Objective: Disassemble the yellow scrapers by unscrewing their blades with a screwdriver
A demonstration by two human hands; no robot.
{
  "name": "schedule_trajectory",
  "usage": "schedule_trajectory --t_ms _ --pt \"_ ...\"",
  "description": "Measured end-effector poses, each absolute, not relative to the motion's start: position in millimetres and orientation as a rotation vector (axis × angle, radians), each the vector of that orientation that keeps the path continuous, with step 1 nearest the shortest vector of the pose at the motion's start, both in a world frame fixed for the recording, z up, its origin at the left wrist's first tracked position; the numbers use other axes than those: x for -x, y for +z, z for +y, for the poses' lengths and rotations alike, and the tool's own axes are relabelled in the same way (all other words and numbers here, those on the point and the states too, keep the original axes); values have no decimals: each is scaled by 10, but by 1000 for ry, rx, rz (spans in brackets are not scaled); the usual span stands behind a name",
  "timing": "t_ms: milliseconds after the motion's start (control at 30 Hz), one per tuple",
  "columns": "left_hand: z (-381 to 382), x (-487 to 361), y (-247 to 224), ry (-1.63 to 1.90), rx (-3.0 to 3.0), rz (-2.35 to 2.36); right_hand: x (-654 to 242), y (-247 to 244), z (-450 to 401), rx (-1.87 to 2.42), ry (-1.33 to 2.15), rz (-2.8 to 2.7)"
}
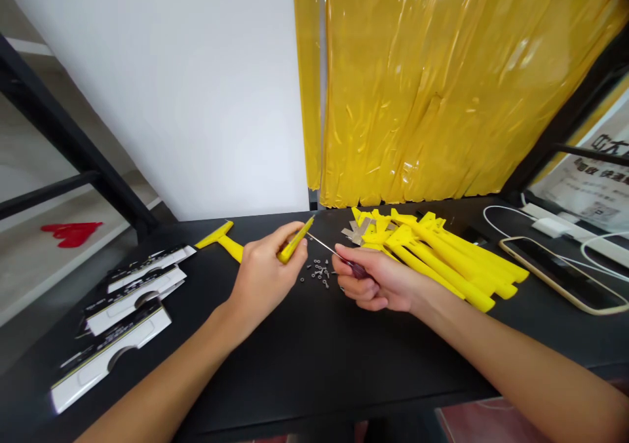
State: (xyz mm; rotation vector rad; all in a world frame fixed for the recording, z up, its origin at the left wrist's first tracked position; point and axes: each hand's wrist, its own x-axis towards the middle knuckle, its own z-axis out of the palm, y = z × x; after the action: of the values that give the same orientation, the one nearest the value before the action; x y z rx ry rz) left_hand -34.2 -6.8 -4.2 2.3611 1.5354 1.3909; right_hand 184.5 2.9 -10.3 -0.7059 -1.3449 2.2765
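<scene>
My left forearm slants up and inward from the lower edge, and my left hand (265,263) pinches a yellow piece (295,242) between thumb and fingers, holding it tilted above the black table (295,358). Loose screws and nuts (320,271) lie between my hands. My right hand (381,276), its forearm reaching in from the lower right, wraps its fingers round a screwdriver (358,270), whose shaft points up and left toward the yellow piece.

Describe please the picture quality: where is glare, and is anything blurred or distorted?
Head view, throughout: white glare streaks on the yellow sheeting, strongest near the top; the loose screws look soft; the poster at right has blurred small print; wide-lens stretching seems strongest toward the corners.
</scene>
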Motion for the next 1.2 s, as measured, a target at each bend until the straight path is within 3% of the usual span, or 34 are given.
schedule_trajectory --t_ms 67,133,300,400,500,567,700,800,900,1067,1200 --pt "-69 347 -53 1315 -2417 1476 -1843 -122 40 721 2240 -1362" --pt "-74 351 -43 1205 -2405 1458 -1833 -142 44 857 1955 -1598" --pt "-82 350 29 923 -2130 1549 -1773 -178 -31 1250 317 -2267" --pt "-71 348 38 783 -1928 1546 -1738 -198 -94 1351 -195 -2339" --pt "-70 348 25 722 -1904 1519 -1727 -210 -96 1324 -116 -2290" --pt "-88 348 23 809 -2037 1528 -1735 -200 -60 1288 263 -2155" --pt "-127 354 44 983 -2269 1548 -1758 -141 6 1183 1382 -1568" --pt "-102 373 54 1028 -2250 1561 -1744 -117 -1 1001 1712 -1234" --pt "-57 391 61 1018 -2145 1533 -1713 -144 -49 960 1462 -1351" --pt "-63 385 136 931 -1882 1429 -1724 -236 -107 913 450 -1961" --pt "-94 376 197 878 -1810 1375 -1764 -286 -93 926 -80 -2233"
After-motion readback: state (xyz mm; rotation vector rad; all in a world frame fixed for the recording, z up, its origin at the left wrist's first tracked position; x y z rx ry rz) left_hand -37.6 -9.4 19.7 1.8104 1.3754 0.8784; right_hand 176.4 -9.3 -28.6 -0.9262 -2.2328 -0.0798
